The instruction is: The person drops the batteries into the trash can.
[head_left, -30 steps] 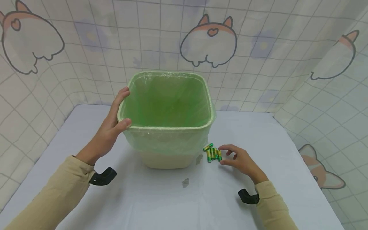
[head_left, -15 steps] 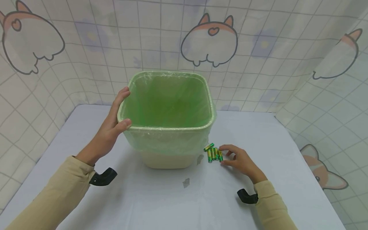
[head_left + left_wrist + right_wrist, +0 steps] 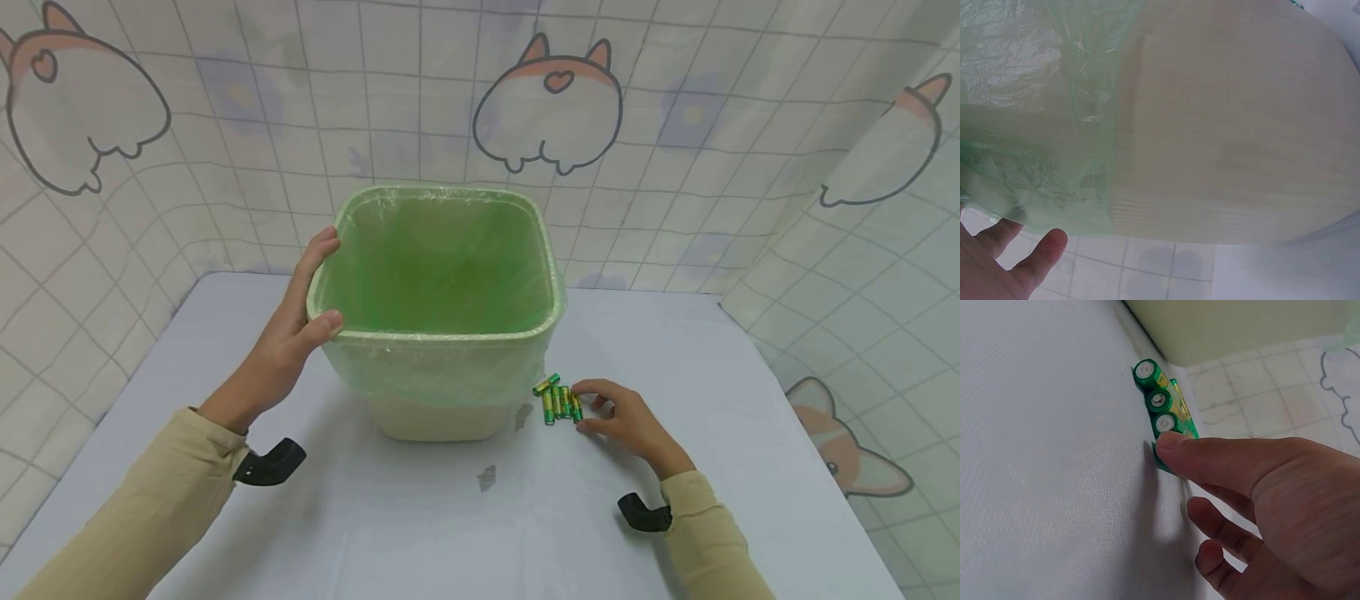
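Observation:
A cream trash can (image 3: pixel 435 423) stands on the table, lined with a thin green plastic bag (image 3: pixel 442 371) folded over its rim. My left hand (image 3: pixel 281 346) grips the left rim, thumb at the front corner and fingers along the side. To the right of the can lie several small green and gold batteries (image 3: pixel 557 402), most side by side, one slanted behind. My right hand (image 3: pixel 630 421) pinches the rightmost battery (image 3: pixel 576 407) between thumb and index finger. In the right wrist view the thumb covers most of that battery (image 3: pixel 1161 464), and the other fingers curl loosely below.
A white cloth covers the table (image 3: pixel 337 533), with small grey patches (image 3: pixel 487 477) in front of the can. A checked curtain (image 3: pixel 420 108) with cartoon dogs hangs behind and at both sides. Each wrist carries a black camera mount (image 3: pixel 270 462).

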Motion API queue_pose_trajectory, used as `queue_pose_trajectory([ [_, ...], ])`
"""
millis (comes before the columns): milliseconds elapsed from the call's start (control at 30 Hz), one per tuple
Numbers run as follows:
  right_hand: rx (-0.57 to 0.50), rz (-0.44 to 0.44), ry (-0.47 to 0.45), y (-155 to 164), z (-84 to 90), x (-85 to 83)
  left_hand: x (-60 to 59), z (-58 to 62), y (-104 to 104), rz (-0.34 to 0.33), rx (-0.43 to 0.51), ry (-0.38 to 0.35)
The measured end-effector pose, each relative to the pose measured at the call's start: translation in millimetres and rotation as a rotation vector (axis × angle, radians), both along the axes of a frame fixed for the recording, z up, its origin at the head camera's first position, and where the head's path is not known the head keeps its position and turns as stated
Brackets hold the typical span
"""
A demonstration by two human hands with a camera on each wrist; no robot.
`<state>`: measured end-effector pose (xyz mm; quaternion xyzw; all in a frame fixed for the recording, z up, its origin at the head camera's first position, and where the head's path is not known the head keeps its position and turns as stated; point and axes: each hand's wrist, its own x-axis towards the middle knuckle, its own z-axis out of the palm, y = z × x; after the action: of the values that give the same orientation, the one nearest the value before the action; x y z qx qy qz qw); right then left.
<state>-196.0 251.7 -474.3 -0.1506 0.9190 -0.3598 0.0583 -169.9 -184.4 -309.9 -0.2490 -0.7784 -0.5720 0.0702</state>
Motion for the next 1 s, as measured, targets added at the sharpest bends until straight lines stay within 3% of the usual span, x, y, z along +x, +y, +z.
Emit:
queue_pose_trajectory([
  [1000,-0.025,-0.037,0.036,1.3,1.3,2.3,-0.9,0.3,-0.5,-0.01,0.004,0.012],
])
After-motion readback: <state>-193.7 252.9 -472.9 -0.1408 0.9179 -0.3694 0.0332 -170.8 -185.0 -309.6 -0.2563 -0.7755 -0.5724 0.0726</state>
